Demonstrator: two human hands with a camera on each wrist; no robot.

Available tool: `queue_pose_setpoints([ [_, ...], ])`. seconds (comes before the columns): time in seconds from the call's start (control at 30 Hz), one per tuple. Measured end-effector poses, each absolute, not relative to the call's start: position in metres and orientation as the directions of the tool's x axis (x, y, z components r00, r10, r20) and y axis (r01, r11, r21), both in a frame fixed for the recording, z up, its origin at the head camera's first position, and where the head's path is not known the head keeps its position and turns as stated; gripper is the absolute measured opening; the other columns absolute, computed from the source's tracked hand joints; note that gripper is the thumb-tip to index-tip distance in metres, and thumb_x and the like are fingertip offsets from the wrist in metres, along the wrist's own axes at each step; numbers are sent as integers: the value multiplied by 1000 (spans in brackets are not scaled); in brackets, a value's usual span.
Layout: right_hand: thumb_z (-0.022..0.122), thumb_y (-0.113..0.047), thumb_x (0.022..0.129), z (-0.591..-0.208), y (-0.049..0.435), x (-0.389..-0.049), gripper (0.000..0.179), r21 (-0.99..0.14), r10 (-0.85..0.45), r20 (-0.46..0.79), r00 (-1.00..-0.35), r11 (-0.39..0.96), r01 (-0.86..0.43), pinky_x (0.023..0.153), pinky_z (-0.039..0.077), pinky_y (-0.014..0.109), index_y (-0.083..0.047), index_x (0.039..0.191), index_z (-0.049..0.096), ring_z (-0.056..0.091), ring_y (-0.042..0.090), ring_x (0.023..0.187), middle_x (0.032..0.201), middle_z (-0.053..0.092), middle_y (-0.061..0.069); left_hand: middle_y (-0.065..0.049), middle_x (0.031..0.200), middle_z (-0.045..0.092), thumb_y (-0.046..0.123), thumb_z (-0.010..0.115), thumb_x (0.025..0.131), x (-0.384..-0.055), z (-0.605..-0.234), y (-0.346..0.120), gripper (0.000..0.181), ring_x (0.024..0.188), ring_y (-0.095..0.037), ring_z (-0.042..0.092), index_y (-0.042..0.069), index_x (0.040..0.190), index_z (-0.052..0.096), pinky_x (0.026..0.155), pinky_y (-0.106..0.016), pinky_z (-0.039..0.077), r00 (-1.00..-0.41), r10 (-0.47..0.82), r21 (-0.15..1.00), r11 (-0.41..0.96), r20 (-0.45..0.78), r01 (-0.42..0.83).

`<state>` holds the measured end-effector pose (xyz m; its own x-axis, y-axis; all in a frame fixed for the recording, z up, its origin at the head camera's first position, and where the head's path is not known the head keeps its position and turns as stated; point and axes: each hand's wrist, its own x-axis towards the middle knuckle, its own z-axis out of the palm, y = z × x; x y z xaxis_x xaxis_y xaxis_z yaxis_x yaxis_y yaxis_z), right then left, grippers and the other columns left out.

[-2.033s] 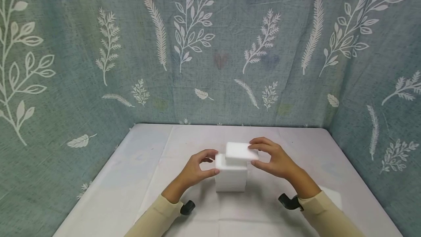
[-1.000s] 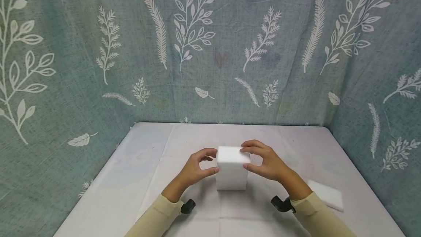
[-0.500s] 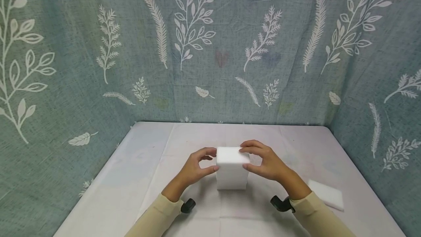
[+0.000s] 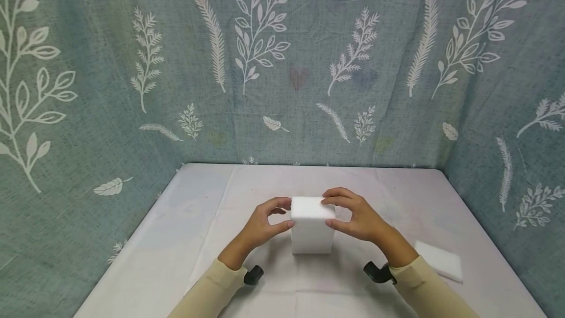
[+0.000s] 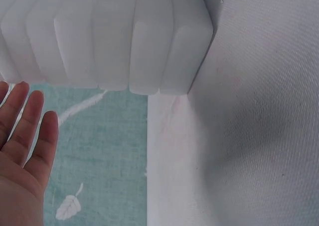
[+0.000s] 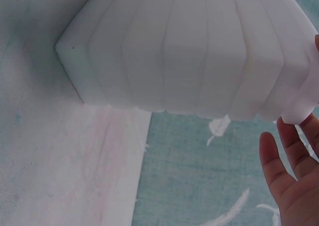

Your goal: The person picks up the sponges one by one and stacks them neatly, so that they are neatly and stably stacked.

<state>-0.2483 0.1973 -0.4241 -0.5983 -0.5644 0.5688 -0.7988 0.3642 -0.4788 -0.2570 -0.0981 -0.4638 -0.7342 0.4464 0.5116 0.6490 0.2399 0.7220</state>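
Note:
A stack of several white sponge blocks [image 4: 311, 239] stands on the table, its flat layers visible from the side in both wrist views. The top sponge [image 4: 308, 205] lies almost flush, jutting slightly at the right. My left hand [image 4: 260, 222] holds the stack's upper left side, thumb at the front corner and fingers toward the back; its outer fingers [image 5: 47, 136] extend beside the blocks in the left wrist view. My right hand [image 4: 364, 217] pinches the top sponge's right end between thumb and fingers. In the right wrist view, a fingertip [image 6: 283, 123] meets this sponge's edge.
One loose white sponge [image 4: 439, 261] lies flat on the table to the right, partly behind the right sleeve [image 4: 423, 286]. A pale cloth covers the table [image 4: 212, 239]. Blue-green leaf-patterned curtains [image 4: 282, 112] enclose the back and both sides. Dark wrist cameras [image 4: 253, 275] sit at the cuffs.
The right hand has moved left and lowered the top sponge from an offset position onto the stack. The left hand has stayed in place. Over the last half second almost nothing has moved.

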Motion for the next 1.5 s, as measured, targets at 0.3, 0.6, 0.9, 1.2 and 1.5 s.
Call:
queue_pose_setpoints([
  [0.3, 79, -20, 82, -424, 197, -248, 39, -491, -560, 556, -614, 374, -786, 91, 51, 43, -15, 119, 67, 53, 22, 118, 127, 58, 6, 5, 113, 64, 27, 77, 85, -258, -467, -98, 45, 107, -16, 60, 16, 126, 60, 91, -39, 51, -754, 441, 731, 267, 487, 628],
  [0.6, 79, -19, 82, -427, 197, -248, 39, -501, -567, 553, -611, 360, -787, 90, 51, 44, -14, 120, 67, 53, 23, 119, 128, 57, 6, 5, 112, 64, 27, 77, 85, -258, -470, -98, 45, 105, -15, 60, 16, 125, 61, 90, -38, 51, -754, 435, 723, 278, 493, 633],
  [0.9, 81, -18, 80, -432, 197, -248, 46, -531, -557, 554, -618, 336, -778, 84, 52, 36, -15, 123, 65, 54, 20, 116, 132, 54, 1, -10, 112, 64, 8, 79, 81, -251, -459, -93, 48, 106, -31, 60, 2, 124, 59, 90, -53, 49, -763, 423, 746, 251, 488, 617],
  [1.2, 82, -17, 80, -433, 196, -249, 46, -538, -548, 560, -621, 329, -776, 82, 53, 35, -15, 122, 65, 55, 21, 114, 130, 55, 1, -1, 111, 64, 16, 81, 80, -254, -461, -94, 52, 105, -20, 60, 9, 127, 59, 90, -43, 51, -766, 424, 742, 264, 484, 616],
  [1.5, 82, -15, 79, -432, 196, -249, 47, -549, -543, 558, -627, 325, -770, 85, 53, 38, -15, 122, 65, 54, 21, 116, 130, 56, 10, 5, 110, 65, 22, 81, 80, -257, -465, -96, 52, 104, -16, 61, 13, 127, 60, 90, -38, 51, -774, 419, 749, 270, 475, 606],
])
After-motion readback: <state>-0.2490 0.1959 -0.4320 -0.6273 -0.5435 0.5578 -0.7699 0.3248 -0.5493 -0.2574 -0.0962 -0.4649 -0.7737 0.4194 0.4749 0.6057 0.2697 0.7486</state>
